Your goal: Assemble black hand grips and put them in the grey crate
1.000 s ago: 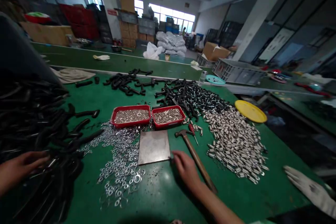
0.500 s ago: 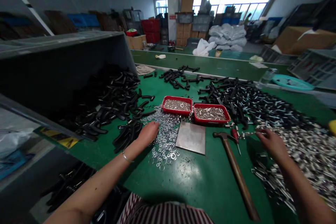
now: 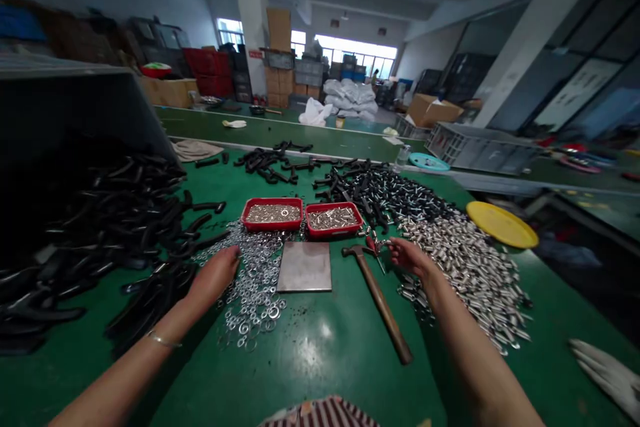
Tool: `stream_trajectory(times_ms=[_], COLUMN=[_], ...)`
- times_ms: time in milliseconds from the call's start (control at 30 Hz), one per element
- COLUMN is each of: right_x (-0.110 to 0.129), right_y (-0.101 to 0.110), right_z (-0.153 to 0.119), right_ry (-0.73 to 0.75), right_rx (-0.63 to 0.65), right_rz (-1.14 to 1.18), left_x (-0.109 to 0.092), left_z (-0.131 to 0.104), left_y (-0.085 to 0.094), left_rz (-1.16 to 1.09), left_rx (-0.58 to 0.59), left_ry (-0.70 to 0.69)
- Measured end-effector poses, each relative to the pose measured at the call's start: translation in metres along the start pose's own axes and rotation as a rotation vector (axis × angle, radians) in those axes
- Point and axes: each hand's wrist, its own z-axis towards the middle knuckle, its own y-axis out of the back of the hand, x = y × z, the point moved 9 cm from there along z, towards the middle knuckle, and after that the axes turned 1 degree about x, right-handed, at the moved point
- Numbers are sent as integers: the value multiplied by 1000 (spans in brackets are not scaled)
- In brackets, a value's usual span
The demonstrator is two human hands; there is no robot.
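My left hand (image 3: 214,277) is at the left edge of a spread of shiny metal washers (image 3: 253,280), its fingers pressed together; what they hold, if anything, is hidden. Close by on its left lie black curved handles (image 3: 150,297). My right hand (image 3: 407,257) has curled fingers beside a red-handled screwdriver (image 3: 371,244), at the near left edge of a heap of small metal sleeves (image 3: 465,273). Small metal bits show at its fingertips, too small to name. Between the hands are a flat steel plate (image 3: 305,268) and a wooden-handled hammer (image 3: 383,307).
Behind the plate stand two red trays of small metal parts, one left (image 3: 274,214) and one right (image 3: 333,219). A large grey crate (image 3: 145,113) tipped toward the bench spills black handles at left. A yellow lid (image 3: 503,223) and a white glove (image 3: 607,373) lie at right.
The view has turned right, so the bench things appear further left. My right hand has come closer to the screwdriver. My left hand stays by the washers, fingers still together.
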Motion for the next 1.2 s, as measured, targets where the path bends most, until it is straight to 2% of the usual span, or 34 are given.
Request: stream_trajectory(times_ms=[100,167,233,367,467,533,667,733,800,867,967,1200], right_x=[7,15,24,32,33,29,24,26,28,29,28,13], right_y=[-9,-13,-17,-28,-41,-61,-120,-146,-171,-188,-198,-212], right_z=[-6,-3,3,13,8,-1,-30,-45,-58,-66,-67,-68], right_ry=[79,130,165,179,182,121,-68,-72,-43,0,24,-25], right_rx=[-56,-103,-130,-148,-112,-15,226,285,339,342,276,309], right_rz=[87,124,149,240,365,534,966,933,753,600,575,568], left_x=[-7,-18,-37,-82,-106,-121,-146,-156,-160,-158,-154,-161], left_z=[-8,-15,-19,-16,-10,-8,0,2,3,4,1,-10], left_y=[1,-14,-33,-52,-75,-87,-97,-105,-110,-111,-111,-113], left_rz=[-295,-520,-703,-885,-1127,-1284,-1444,-1516,-1549,-1527,-1514,-1542], left_rx=[-93,-39,44,66,203,273,278,319,335,290,247,310], left_ry=[-12,47,102,79,156,213,225,236,253,257,268,350])
